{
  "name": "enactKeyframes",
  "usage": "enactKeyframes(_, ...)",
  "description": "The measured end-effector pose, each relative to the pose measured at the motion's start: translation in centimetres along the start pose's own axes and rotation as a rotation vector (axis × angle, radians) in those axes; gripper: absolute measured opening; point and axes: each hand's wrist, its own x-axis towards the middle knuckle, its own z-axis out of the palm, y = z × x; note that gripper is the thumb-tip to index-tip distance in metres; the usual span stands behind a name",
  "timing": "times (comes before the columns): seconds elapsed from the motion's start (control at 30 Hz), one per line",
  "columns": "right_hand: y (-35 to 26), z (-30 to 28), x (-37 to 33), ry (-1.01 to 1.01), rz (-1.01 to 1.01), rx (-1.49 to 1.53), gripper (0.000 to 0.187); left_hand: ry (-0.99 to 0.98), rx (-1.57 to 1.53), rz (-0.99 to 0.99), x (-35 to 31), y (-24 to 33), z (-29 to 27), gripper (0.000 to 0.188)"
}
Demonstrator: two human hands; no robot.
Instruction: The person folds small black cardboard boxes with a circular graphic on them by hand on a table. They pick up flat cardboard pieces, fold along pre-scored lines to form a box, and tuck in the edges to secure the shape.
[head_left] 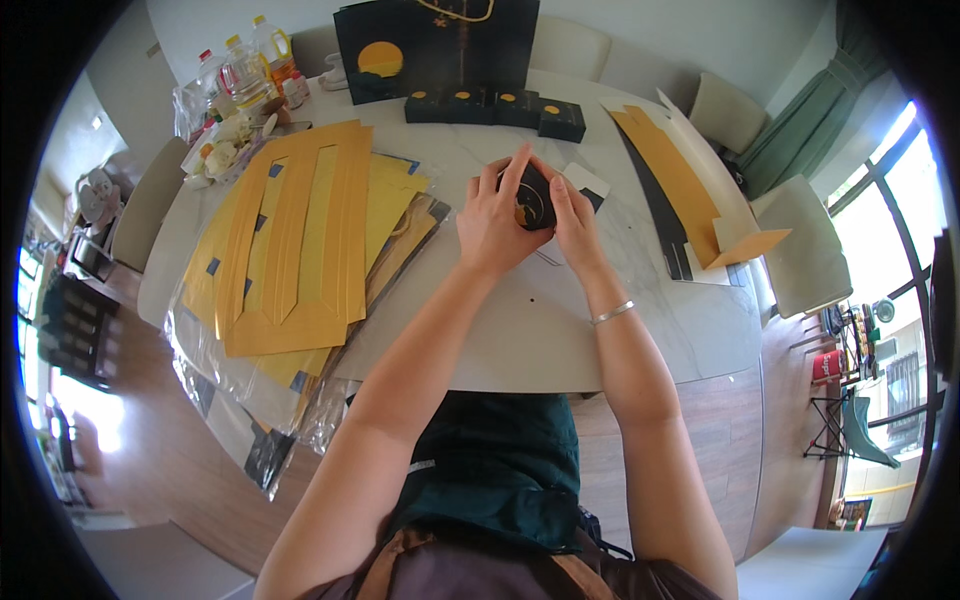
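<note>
— Lap first: dark green cloth [500, 470], lower edge cut off. Hands?

— My left hand [492, 222] and right hand [574, 222] both grip a small dark box [533, 198] over the white table [520, 330]. Fingers hide most of it.

— Left side?

— Yellow card sheets [300, 240], stacked in plastic; lower layers hidden.

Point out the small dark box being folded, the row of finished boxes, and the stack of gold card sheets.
small dark box [533, 200], head view, its top face between the hands.
row of finished boxes [495, 108], head view, middle box.
gold card sheets [300, 240], head view, top sheet's centre.
</note>
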Motion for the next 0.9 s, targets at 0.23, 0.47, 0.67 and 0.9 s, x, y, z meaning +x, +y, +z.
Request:
enactKeyframes(0.23, -1.0, 0.2, -0.2, -0.003, -0.114, -0.197, 0.039, -0.006, -0.25, -0.234, 0.3, -1.6, 0.3, 0.078)
enactKeyframes(0.47, -1.0, 0.7, -0.1, 0.04, -0.214, -0.327, 0.037, 0.034, -0.241, -0.21, 0.4, -1.9, 0.3, 0.071)
enactKeyframes(0.67, -0.5, 0.3, -0.2, 0.059, -0.241, -0.383, 0.031, 0.051, -0.224, -0.18, 0.4, -1.8, 0.4, 0.066)
enactKeyframes(0.9, -0.4, -0.1, 0.1, -0.081, -0.193, -0.361, 0.049, 0.018, -0.289, -0.099, 0.5, -3.5, 0.6, 0.062)
